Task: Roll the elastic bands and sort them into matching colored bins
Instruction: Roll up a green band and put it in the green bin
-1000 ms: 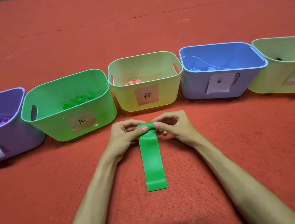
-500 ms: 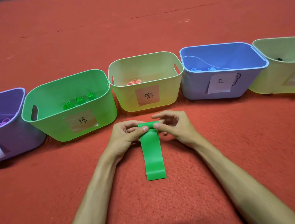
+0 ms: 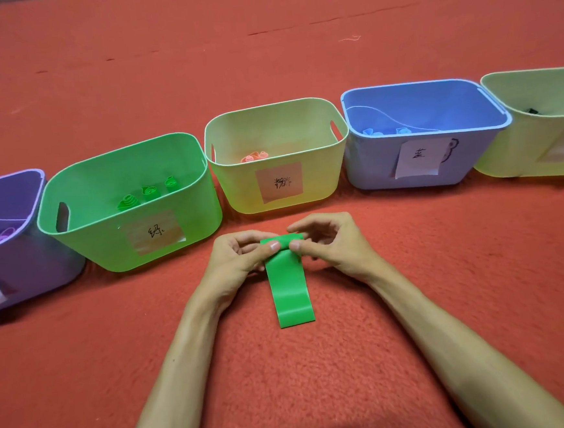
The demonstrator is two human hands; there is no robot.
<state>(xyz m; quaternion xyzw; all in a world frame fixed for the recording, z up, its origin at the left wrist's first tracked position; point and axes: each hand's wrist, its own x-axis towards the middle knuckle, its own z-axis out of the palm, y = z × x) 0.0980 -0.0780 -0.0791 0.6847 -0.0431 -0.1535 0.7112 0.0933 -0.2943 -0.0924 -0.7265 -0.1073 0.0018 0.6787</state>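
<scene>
Some indoor floor space: red carpet (image 3: 416,304) underfoot, a row of hand-labelled plastic bins (image 3: 131,205) across it.

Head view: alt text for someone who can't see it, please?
Left hand and right hand pinch the rolled far end of a green elastic band on red carpet. Behind, a green bin, among other coloured bins, holds green rolls.

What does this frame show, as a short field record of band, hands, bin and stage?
band: green band, far end rolled, rest flat on red carpet
left hand: pinches the roll's left end
right hand: pinches the roll's right end
green bin: holds three green rolls
stage: rolling unfinished, band not yet binned
</scene>
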